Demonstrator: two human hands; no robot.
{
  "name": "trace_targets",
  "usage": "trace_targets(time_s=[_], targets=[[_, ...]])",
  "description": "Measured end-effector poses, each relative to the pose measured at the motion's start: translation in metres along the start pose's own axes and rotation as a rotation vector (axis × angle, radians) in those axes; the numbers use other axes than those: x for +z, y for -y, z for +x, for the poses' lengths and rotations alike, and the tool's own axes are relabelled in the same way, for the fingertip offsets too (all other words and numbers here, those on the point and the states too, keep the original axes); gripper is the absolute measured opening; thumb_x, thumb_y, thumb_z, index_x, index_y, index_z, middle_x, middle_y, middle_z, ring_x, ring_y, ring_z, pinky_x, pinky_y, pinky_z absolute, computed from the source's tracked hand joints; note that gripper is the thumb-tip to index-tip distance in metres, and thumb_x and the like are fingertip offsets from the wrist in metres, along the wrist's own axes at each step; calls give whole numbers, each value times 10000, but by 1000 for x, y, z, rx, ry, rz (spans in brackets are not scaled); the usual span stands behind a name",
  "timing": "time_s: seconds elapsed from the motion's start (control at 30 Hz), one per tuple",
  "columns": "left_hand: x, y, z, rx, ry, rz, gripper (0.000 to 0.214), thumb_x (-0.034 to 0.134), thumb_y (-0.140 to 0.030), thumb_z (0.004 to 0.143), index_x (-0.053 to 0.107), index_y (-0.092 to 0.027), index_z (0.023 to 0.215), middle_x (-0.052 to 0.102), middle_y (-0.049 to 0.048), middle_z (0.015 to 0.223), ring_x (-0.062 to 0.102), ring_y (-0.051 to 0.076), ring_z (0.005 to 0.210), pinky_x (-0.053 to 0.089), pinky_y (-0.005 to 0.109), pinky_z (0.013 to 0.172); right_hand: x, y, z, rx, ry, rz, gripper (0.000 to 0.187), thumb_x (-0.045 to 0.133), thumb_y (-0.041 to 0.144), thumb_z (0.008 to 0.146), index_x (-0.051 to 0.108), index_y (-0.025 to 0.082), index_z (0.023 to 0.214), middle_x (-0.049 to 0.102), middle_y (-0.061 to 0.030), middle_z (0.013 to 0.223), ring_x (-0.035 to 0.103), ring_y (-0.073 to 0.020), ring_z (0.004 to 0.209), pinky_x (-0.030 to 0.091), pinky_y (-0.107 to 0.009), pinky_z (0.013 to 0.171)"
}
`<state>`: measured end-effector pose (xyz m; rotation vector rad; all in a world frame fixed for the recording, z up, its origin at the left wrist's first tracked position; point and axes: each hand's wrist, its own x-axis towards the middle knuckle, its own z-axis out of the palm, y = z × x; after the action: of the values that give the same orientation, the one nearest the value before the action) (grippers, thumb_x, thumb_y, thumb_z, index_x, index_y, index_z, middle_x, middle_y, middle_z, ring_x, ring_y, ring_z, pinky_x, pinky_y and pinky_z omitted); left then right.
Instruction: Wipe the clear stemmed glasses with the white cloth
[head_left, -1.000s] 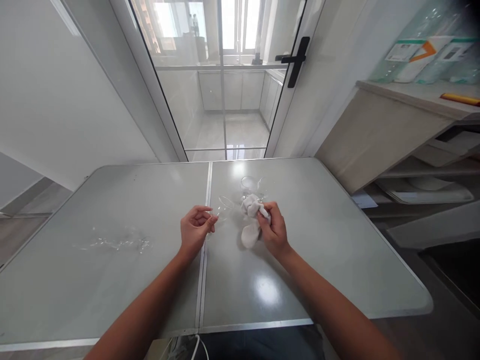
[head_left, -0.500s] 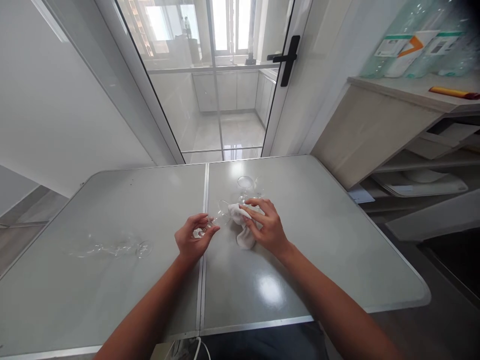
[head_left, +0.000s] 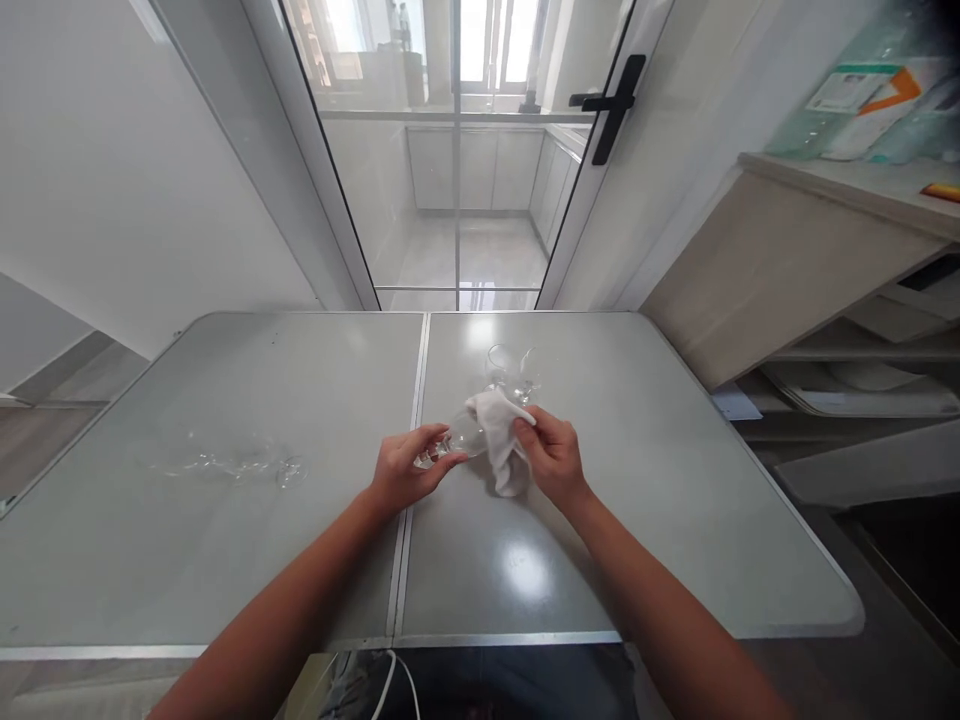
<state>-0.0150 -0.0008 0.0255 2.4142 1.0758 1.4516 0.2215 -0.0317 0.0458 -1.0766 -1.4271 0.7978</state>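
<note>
My left hand (head_left: 405,468) pinches the stem end of a clear wine glass (head_left: 459,438) held on its side above the middle of the grey table (head_left: 225,560). My right hand (head_left: 553,455) grips a white cloth (head_left: 501,432) that is draped over the bowl of that glass. Two more clear stemmed glasses (head_left: 511,370) stand upright on the table just behind the cloth.
Several clear glasses (head_left: 238,466) lie on their sides at the table's left. A seam (head_left: 409,500) runs down the table's middle. A glass door with a black handle (head_left: 611,105) stands behind. Wooden shelving (head_left: 825,270) with packages flanks the right. A white cable (head_left: 390,690) hangs below the front edge.
My right hand has pulled the cloth up over the glass's bowl and closed on it. My left hand has shifted its pinch along the stem. The view has tilted slightly.
</note>
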Motion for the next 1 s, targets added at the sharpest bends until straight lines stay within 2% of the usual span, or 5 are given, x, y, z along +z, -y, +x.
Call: trace_targets(time_s=[0.17, 0.37, 0.67, 0.83, 1.0], targets=[[0, 2, -3, 57, -27, 12, 350, 840, -424, 821, 685, -203, 1044, 756, -12, 720, 660, 101, 523, 531, 201, 554, 3, -5, -3, 21, 290, 49, 205, 544, 404, 1030, 523, 243, 1156, 498, 50, 717, 474, -136, 629, 402, -264, 616], [-1, 2, -7, 52, 121, -33, 311, 809, -448, 836, 718, -219, 1027, 745, -2, 691, 668, 124, 540, 521, 226, 558, -4, -4, -1, -35, 570, 34, 672, 577, 378, 1006, 250, 246, 1579, 641, -48, 1016, 596, -178, 797, 517, -320, 751], [-1, -8, 14, -767, 466, -771, 394, 811, -524, 802, 687, -181, 951, 666, -6, 597, 565, 118, 409, 439, 234, 417, -1, -17, -3, -138, 390, -26, 405, 634, 371, 973, 522, 243, 1341, 634, -25, 890, 548, -160, 678, 471, -306, 652], [1, -7, 12, -770, 390, -826, 392, 823, -493, 800, 670, -172, 965, 654, -10, 638, 562, 106, 428, 408, 221, 416, 2, -16, -2, -87, 342, 81, 505, 631, 382, 986, 391, 272, 1417, 657, -21, 908, 584, -166, 699, 495, -306, 669], [5, -7, 1, -576, 259, -510, 327, 836, -428, 796, 676, -189, 953, 651, -19, 669, 591, 103, 518, 488, 226, 510, 4, -11, 3, -156, 410, -182, 593, 611, 399, 988, 400, 236, 1518, 673, -124, 1196, 643, -254, 1014, 523, -406, 897]])
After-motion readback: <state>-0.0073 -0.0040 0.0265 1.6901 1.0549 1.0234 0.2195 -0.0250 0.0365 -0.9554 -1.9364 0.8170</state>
